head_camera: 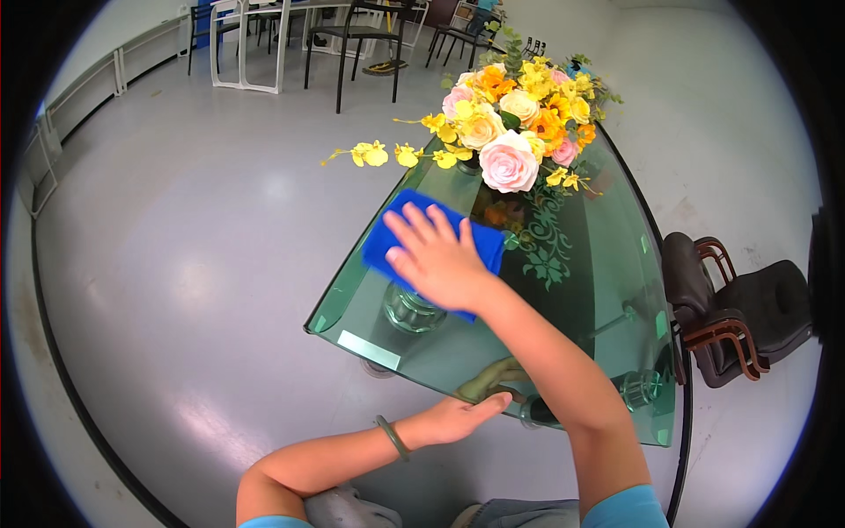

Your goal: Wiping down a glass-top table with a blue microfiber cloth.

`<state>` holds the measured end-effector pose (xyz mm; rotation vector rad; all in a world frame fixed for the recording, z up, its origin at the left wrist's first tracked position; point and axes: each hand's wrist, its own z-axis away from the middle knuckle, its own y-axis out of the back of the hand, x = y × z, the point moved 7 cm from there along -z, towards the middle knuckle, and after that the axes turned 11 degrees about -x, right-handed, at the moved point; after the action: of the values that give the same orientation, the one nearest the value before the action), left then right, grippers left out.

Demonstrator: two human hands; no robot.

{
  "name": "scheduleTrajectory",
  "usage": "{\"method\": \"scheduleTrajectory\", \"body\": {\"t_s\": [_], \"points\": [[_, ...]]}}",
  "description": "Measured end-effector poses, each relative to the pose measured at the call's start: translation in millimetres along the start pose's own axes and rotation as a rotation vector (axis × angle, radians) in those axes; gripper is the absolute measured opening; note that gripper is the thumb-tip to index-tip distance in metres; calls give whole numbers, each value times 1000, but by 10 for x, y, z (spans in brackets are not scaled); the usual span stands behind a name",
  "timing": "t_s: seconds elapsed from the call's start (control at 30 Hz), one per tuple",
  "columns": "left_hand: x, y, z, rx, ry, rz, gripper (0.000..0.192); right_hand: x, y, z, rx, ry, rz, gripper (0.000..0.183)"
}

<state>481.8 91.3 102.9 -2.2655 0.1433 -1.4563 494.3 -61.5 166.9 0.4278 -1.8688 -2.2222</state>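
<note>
My right hand [439, 257] lies spread, palm down, on a folded blue cloth [381, 244] near the left edge of a green-tinted glass table [449, 350]. The fingers are apart and the cloth is flat beneath them. My left hand [455, 417], with a bangle [392, 437] on the wrist, rests at the table's near edge, thumb uppermost; its other fingers are seen through the glass or mirrored in it. Beyond the cloth stands an arrangement of yellow, orange and pink flowers [509, 162], its front sprays reaching past the table's left edge.
Brown-black armchairs [766, 317] stand right of the table against the wall side. Black chairs [353, 32] and white-framed tables [247, 86] are at the far end. A mop head [385, 67] lies on the floor there, and another person [480, 20] is partly visible.
</note>
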Motion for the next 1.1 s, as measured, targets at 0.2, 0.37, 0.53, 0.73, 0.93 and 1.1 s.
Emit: {"method": "scheduleTrajectory", "body": {"t_s": [0.2, 0.37, 0.53, 0.73, 0.93, 1.1], "points": [[-80, 47, 18, 4, 76, -133, 47, -547, -70, 377, 13, 316, 20, 57], [39, 19, 9, -7, 4, -42, 51, 136, 75, 346, -12, 53, 26, 56], [21, 27, -3, -7, 42, -13, 54, 1523, 51, 1009, 41, -363, -6, 54], [41, -14, -15, -26, 33, -32, 55, 3388, -163, 2688, 245, -721, -115, 53], [-2, 7, -20, -19, 22, -25, 55, 3247, -303, 3297, 125, -940, -136, 54], [-4, 33, -7, -8, 27, -25, 55, 1990, -175, 3174, 37, -706, -68, 51]]}}
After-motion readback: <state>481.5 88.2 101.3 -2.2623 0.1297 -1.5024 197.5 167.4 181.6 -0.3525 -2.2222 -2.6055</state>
